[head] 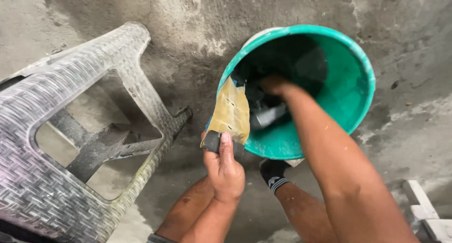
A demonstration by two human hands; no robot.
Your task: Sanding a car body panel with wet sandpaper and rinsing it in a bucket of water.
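rough, stained concrete floor [414, 59] fills the view, damp and dark around the middle. largest on it is a grey woven-pattern plastic stool [70, 130] tipped on its side at the left, well apart from the work. right of it stands a green plastic bucket [351, 78], tilted toward the person, its dark contents hard to make out. the right hand [275, 85] reaches deep inside it; whether its fingers are spread or closed i cannot tell, since they blur into the dark stuff at the bottom. the left hand [225, 170] hovers just beside the bucket's near rim, thumb and fingers pinching a small dark block [213, 140] wrapped with a tan sheet of sandpaper [230, 112], which stands up against the rim. a foot in a black sock [273, 174] sits just below the bucket. to do this well, it seems wise to keep the pinch firm so the sheet stays on the block, and to steady the tilted bucket while the other hand feels about inside.
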